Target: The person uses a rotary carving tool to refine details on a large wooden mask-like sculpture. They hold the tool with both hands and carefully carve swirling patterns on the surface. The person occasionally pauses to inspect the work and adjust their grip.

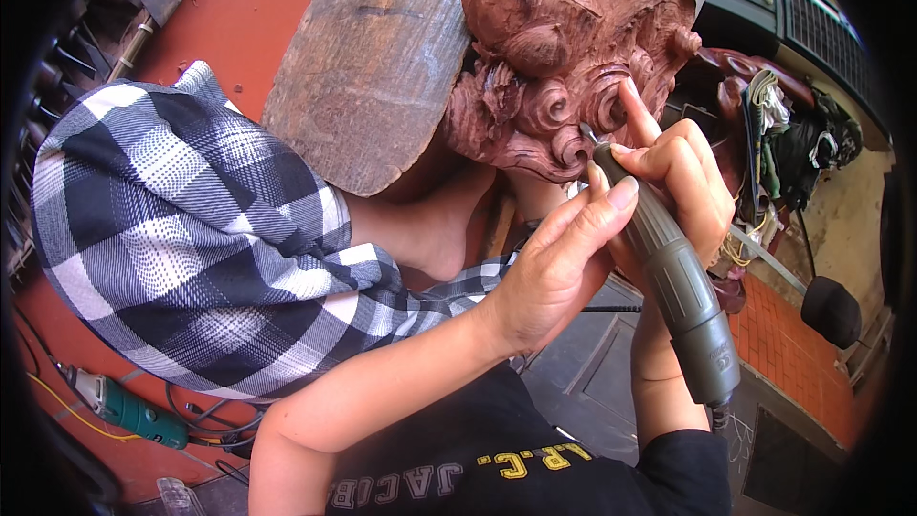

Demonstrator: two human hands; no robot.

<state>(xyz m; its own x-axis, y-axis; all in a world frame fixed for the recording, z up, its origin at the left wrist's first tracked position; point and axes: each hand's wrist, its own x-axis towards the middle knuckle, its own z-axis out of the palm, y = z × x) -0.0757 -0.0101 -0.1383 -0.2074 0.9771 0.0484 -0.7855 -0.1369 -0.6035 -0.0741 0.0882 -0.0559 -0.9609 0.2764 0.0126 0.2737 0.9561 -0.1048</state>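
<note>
A carved reddish-brown wooden piece (pixel 540 43) with curls and scrolls stands at the top middle. My right hand (pixel 693 177) is closed round the front of a grey-green electric carving tool (pixel 680 287), and one finger reaches out to the wood. The small metal tip (pixel 588 134) of the tool meets the carving beside a scroll at its lower edge. From the left, my left hand (pixel 564 253) grips the tool near its nose, with the thumb lying along it; its other fingers are partly hidden. The tool's body slants down to the right, towards a cord.
A flat weathered wooden slab (pixel 368 67) leans by my leg, left of the carving. Several chisels (pixel 158 2) line the far left. A green angle grinder (pixel 143 411) lies on the red floor among cables. Cloths and bags (pixel 802 129) are piled at the right.
</note>
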